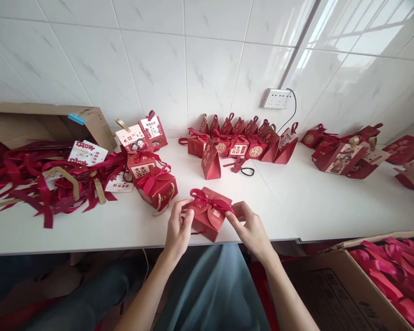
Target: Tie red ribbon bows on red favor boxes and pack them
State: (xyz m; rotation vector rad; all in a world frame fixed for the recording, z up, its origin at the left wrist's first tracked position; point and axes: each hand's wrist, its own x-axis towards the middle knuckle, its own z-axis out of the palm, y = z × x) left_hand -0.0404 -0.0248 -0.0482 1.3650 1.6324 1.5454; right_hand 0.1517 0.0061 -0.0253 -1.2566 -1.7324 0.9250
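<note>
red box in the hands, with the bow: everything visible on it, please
The small red gift box looks like folded card, squat and angular, with a rounded flap on its near face. A red satin ribbon is tied in a bow across its top. It sits at the near edge of the white table, turned corner-on to the camera. The left hand grips its left side; the right hand pinches the ribbon's right end. Nothing else touches it.

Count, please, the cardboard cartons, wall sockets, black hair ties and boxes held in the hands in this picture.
Cardboard cartons: 2 (left, lower right)
Wall sockets: 1
Black hair ties: 1
Red box held by left hand and right hand: 1
Total: 5
</note>
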